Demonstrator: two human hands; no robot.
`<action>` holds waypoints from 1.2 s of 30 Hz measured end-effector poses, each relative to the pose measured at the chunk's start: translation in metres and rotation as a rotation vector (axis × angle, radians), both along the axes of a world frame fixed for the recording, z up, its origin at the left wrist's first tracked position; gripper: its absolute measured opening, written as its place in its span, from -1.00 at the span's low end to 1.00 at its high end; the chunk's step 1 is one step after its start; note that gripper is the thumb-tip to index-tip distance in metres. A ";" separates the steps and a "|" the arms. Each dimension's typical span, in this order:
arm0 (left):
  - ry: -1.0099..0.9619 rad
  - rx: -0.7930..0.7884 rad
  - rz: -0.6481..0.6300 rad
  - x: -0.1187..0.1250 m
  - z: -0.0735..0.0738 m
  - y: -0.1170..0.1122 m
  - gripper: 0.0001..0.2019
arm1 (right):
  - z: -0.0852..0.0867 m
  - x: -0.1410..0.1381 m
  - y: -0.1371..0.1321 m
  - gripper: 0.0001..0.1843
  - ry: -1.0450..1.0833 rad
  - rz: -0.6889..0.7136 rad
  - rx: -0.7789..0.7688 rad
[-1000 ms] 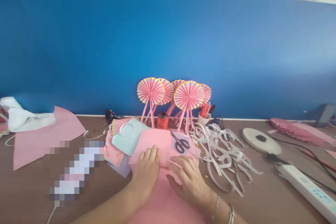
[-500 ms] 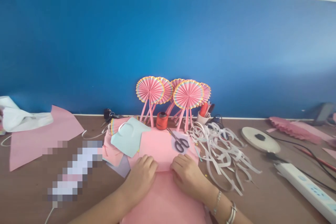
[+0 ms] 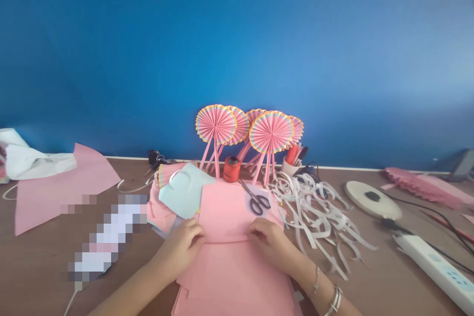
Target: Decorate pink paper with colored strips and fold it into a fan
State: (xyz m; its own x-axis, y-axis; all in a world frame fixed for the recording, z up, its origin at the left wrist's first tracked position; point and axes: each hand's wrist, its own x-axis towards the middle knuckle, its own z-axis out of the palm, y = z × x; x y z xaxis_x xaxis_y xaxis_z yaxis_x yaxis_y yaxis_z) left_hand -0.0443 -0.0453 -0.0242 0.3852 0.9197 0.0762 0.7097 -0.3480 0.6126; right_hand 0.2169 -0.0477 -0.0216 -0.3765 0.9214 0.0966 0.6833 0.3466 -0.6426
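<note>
A pink paper sheet [image 3: 225, 215] lies on a stack of pink paper [image 3: 237, 274], with a crease or edge running across between my hands. My left hand [image 3: 185, 244] is closed at the left end of that crease, thumb and forefinger bent together on the paper. At the right end, my right hand [image 3: 270, 241] pinches the paper with curled fingers. Dark-handled scissors [image 3: 259, 202] lie on a small lilac paper just beyond my right hand. A light blue paper piece [image 3: 187, 190] is beyond my left hand.
Several pink pleated paper fans [image 3: 272, 132] stand at the back by the blue partition [image 3: 237, 49]. Near them are a red spool [image 3: 231, 170] and a pen cup [image 3: 291, 165]. White paper strips [image 3: 318, 207], a round cream object [image 3: 372, 200] and a power strip [image 3: 437, 266] lie right.
My hands have moved apart toward the two sides of the pink sheet. More of the crease shows between them. The view has shifted slightly.
</note>
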 end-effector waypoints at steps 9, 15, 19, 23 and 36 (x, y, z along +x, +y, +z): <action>-0.048 -0.026 0.118 0.002 -0.001 0.003 -0.88 | -0.009 -0.004 0.002 -0.82 0.059 -0.071 -0.020; -0.047 -0.026 0.111 0.003 -0.002 0.004 -0.87 | -0.007 -0.005 0.003 -0.81 0.073 -0.111 -0.063; -0.043 -0.040 0.103 0.003 -0.003 0.006 -0.87 | -0.004 -0.006 0.004 -0.81 0.075 -0.112 -0.088; -0.015 -0.070 0.104 0.004 -0.004 0.008 -0.88 | -0.002 -0.007 0.004 -0.81 0.052 -0.112 -0.098; 0.098 0.020 0.082 0.004 -0.009 0.007 -0.83 | -0.009 -0.006 0.004 -0.81 -0.022 -0.089 -0.046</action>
State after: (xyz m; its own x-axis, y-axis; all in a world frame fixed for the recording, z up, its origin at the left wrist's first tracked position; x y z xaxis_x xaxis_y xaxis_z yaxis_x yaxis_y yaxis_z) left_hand -0.0403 -0.0385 -0.0330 0.3155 0.9470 0.0605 0.7921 -0.2980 0.5327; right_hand 0.2111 -0.0435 -0.0303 -0.2943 0.9546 0.0457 0.7240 0.2539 -0.6413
